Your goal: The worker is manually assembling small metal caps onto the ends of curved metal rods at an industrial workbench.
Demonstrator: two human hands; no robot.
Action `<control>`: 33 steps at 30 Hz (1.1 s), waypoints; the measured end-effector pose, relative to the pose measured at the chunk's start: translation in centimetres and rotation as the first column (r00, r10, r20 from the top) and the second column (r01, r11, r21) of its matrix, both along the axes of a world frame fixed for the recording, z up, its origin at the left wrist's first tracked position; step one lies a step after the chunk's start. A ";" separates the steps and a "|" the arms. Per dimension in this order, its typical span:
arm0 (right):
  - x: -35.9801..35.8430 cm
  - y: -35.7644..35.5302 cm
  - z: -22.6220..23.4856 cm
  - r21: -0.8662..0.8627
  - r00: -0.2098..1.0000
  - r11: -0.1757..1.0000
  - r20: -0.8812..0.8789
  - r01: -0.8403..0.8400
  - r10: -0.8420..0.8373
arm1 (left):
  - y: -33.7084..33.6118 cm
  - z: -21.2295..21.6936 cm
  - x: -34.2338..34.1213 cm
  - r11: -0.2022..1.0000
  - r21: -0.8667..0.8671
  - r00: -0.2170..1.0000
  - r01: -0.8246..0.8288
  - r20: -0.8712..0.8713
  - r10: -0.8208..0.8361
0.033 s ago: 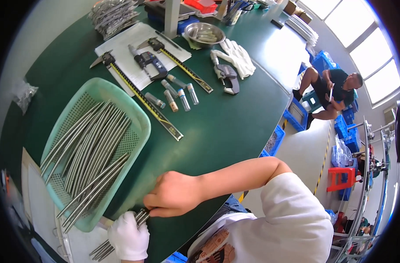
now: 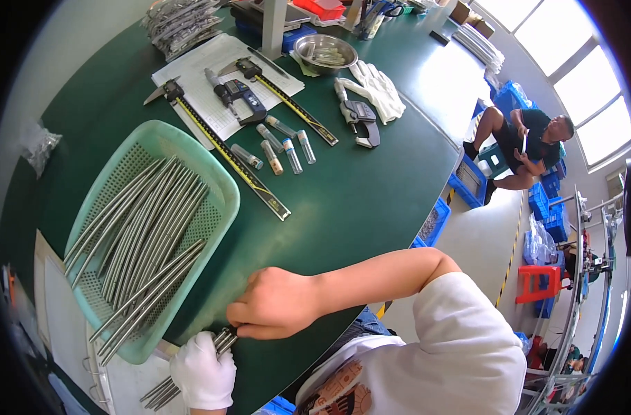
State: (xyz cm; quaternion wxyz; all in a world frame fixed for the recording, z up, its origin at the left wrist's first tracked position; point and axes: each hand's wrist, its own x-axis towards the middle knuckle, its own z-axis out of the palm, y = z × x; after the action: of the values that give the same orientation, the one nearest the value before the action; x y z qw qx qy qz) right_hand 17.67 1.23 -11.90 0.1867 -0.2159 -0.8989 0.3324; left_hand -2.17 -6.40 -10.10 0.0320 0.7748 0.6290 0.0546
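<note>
Rods (image 2: 219,344), thin steel, bunched at 6 o'clock on the green counter (image 2: 371,200). Left hand (image 2: 203,377), white-gloved, has its grip closed round the bundle, likely steadying it. Right hand (image 2: 274,304), bare, grip pinched tight on the rod ends at the bundle's top, apparently to square them up. Mint mesh basket (image 2: 222,183) at 9 o'clock holds more rods, just beside the hands for easy reach. Long calipers (image 2: 225,149) and small vials (image 2: 281,149) lie at 12 o'clock, well apart.

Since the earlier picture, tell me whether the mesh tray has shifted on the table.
No. The green mesh tray lies at the same spot beside the long caliper, its corner just as close to the rule.
</note>
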 end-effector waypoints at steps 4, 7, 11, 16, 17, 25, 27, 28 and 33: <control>1.5 0.6 0.5 0.024 0.982 0.983 -0.058 0.183 -0.181 | -0.1 0.0 -0.2 1.000 0.007 1.000 0.004 0.006 -0.005; 5.5 1.3 1.7 0.096 0.905 0.900 -0.027 0.425 -0.425 | -0.2 0.0 -0.5 1.000 -0.017 0.999 0.003 0.033 -0.002; 11.5 3.3 1.7 0.338 0.662 0.620 -0.015 0.708 -0.749 | -0.3 0.1 -0.4 0.999 -0.037 1.000 -0.007 -0.024 0.006; 13.2 6.1 2.1 0.509 0.579 0.504 0.014 0.698 -0.815 | 0.0 0.3 -0.4 0.999 -0.041 1.000 0.013 0.013 -0.012; 12.8 6.4 2.3 0.519 0.578 0.477 -0.039 0.709 -0.815 | 0.0 0.3 -0.4 0.999 -0.040 1.000 0.004 0.008 -0.004; 8.5 10.2 3.1 0.351 0.616 0.590 0.046 0.727 -0.787 | 0.0 0.1 -0.3 0.999 -0.031 1.000 0.020 0.019 -0.019; 8.1 11.0 2.7 0.449 0.680 0.623 0.044 0.641 -0.732 | 0.2 0.2 -0.2 0.998 -0.051 1.000 0.021 0.020 -0.020; 7.9 11.2 2.8 0.450 0.686 0.627 0.043 0.636 -0.726 | 0.3 0.2 -0.2 0.997 -0.072 0.999 0.031 0.024 -0.029; 6.4 11.2 3.4 0.437 0.536 0.628 0.327 0.644 -0.778 | 0.2 0.5 -0.3 0.996 -0.092 0.999 0.019 0.035 -0.015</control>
State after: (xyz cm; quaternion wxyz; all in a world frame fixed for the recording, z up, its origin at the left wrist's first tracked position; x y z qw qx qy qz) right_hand 24.11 12.47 -8.46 0.1005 -0.6149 -0.7813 0.0376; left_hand -2.45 -6.22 -9.64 0.0788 0.7768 0.6236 0.0385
